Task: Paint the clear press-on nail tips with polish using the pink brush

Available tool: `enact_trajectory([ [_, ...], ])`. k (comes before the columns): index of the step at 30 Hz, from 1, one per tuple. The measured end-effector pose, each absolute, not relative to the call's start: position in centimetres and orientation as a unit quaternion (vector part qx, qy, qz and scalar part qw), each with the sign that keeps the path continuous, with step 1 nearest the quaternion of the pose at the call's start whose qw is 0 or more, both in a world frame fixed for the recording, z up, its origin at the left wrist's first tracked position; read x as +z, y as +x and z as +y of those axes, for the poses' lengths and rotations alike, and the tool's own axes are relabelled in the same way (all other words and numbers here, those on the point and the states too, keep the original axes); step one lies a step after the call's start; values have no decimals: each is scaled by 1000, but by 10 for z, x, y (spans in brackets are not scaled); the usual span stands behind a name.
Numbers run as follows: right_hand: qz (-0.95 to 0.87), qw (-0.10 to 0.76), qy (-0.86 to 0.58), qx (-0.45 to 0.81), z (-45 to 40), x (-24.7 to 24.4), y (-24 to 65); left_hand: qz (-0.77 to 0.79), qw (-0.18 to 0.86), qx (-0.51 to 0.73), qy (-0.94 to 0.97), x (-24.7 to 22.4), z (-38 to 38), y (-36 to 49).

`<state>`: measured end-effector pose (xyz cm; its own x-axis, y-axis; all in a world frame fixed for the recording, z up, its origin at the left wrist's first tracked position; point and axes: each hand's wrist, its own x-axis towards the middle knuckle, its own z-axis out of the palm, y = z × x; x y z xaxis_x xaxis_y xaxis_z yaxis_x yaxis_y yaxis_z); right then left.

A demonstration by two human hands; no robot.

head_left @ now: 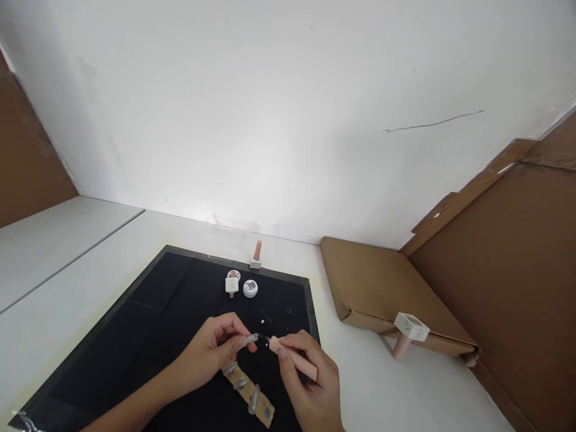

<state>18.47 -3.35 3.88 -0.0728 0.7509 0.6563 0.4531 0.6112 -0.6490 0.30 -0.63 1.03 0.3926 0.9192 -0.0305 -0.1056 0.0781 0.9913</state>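
My left hand (209, 351) pinches a pale, translucent false nail (252, 339) between thumb and fingers above the black mat. My right hand (310, 378) grips a nail polish brush by its pink cap handle (294, 360), its dark tip touching or very close to the nail. Just below my left hand, a tan strip (247, 390) carries several more clear false nails. Beyond my hands, an uncapped square nail polish bottle (231, 285) lies beside a small round pot with a grey top (251, 288) and another pot with reddish contents (233, 275).
A pink-capped polish bottle (256, 257) stands at the mat's far edge, in front of a clear plastic tray (231, 228). Another pink-capped bottle (410, 330) is at right, beside a flat cardboard box (378, 282). Small white bits (263, 321) dot the black mat (148, 306).
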Motion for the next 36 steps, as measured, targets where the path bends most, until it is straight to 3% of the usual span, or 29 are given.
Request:
enact_trajectory([
  [9,-763,510,-357,173,-34,44,183,379,628,408,544,9,-6,3],
  [24,-734,525,-411,132,-32,36,188,382,619,410,551,7,-7,2],
  [36,-783,489,-334,191,-35,48,186,384,619,410,549,8,-7,3],
])
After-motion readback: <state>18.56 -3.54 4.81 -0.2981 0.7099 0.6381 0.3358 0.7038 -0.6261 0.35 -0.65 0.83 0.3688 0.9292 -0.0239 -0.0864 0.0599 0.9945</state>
